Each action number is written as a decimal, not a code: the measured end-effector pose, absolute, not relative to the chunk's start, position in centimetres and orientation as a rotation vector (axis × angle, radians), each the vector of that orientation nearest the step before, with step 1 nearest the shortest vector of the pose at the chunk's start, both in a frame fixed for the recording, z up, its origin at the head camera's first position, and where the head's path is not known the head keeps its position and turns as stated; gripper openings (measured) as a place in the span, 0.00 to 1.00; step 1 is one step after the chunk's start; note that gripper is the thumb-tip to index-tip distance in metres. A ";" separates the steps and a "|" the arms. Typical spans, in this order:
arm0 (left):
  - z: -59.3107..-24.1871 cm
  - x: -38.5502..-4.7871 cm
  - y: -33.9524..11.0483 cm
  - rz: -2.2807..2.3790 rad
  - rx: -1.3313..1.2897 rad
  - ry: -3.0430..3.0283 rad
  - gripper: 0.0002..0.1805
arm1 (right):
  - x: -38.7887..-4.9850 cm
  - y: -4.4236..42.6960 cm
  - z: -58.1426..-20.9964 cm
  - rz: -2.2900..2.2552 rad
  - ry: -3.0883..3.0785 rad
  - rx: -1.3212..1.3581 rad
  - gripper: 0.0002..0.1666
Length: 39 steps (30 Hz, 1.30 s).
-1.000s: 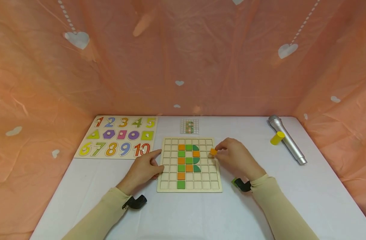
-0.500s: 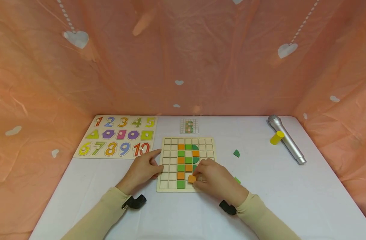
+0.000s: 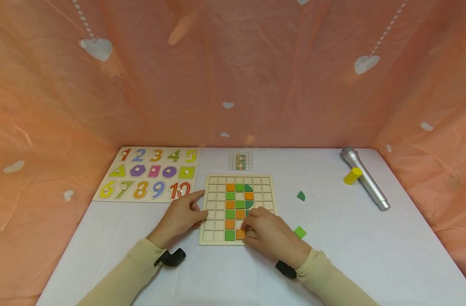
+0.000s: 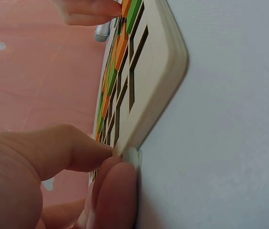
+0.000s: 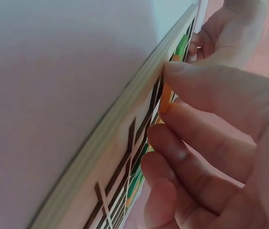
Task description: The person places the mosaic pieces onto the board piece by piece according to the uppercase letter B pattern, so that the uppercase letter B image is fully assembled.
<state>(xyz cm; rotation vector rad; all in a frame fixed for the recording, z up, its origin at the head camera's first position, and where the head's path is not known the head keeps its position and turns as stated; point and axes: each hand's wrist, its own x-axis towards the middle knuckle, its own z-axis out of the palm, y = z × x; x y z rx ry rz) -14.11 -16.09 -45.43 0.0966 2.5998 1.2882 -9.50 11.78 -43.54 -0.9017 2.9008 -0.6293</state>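
A wooden grid board (image 3: 219, 208) carries orange, green and dark green tiles in its cells. My right hand (image 3: 274, 233) pinches an orange square tile (image 3: 240, 234) at the bottom row, right beside a green square tile (image 3: 230, 235). In the right wrist view, thumb and index finger hold this orange tile (image 5: 166, 98) at the cell, the other fingers bent over the board. My left hand (image 3: 179, 216) touches the board's left edge with extended index finger and thumb. The left wrist view has those fingertips (image 4: 117, 186) against the edge of the board (image 4: 158, 62).
Behind the board lies a small pattern card (image 3: 241, 161). A number-and-shape puzzle (image 3: 148, 174) is at the left. To the right lie a green quarter-round tile (image 3: 301, 196), a green square tile (image 3: 300, 232), a yellow cylinder (image 3: 352, 176) and a silver microphone (image 3: 365, 178).
My right hand has carried the orange tile from the board's right edge leftward and down to the bottom-row cell. Loose green tiles are now uncovered. My left hand stays at the board's edge.
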 end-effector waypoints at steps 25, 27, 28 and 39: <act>-45.2 -14.0 -16.0 1.272 0.065 2.596 0.42 | -9.2 11.7 -43.8 -0.598 2.892 -0.926 0.08; -45.2 -14.0 -16.1 1.270 0.065 2.597 0.42 | -9.3 11.7 -43.7 -0.598 2.889 -0.931 0.09; -45.2 -14.0 -16.1 1.272 0.064 2.595 0.41 | -9.3 11.8 -43.6 -0.598 2.888 -0.931 0.09; -45.2 -14.0 -15.9 1.290 0.059 2.584 0.42 | -10.5 16.4 -41.9 -0.633 2.945 -0.753 0.12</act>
